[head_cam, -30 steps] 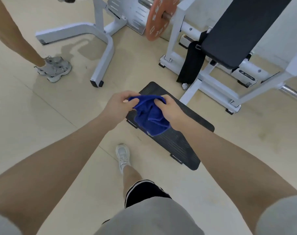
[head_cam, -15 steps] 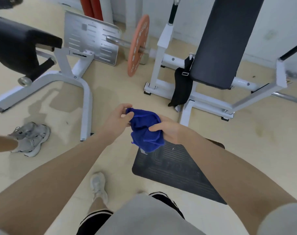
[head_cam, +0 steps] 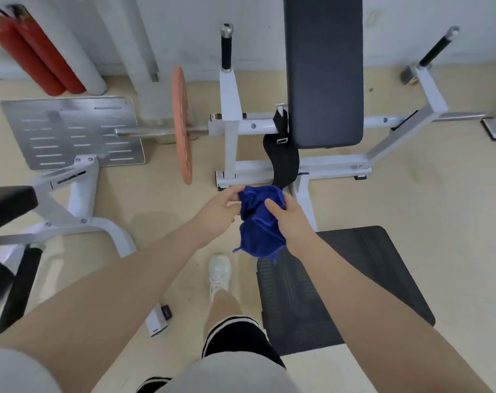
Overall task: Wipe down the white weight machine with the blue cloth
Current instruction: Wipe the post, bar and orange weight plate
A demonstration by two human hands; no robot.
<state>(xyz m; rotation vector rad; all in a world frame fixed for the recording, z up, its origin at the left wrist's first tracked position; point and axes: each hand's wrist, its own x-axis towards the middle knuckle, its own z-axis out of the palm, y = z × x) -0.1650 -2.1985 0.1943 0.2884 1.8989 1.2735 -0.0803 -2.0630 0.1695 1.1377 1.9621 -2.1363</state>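
Blue cloth [head_cam: 259, 222], one; gripped by two hands: left hand [head_cam: 218, 214]; right hand [head_cam: 290, 222].

Both hands, left [head_cam: 217, 214] and right [head_cam: 290, 222], grip the bunched blue cloth [head_cam: 259, 222] before the white weight machine [head_cam: 232, 129].

Both hands, left [head_cam: 217, 212] and right [head_cam: 290, 222], curl close together, arms outstretched.

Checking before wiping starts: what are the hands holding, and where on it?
The blue cloth, bunched between both: the left hand grips its upper left edge, the right hand its right side.
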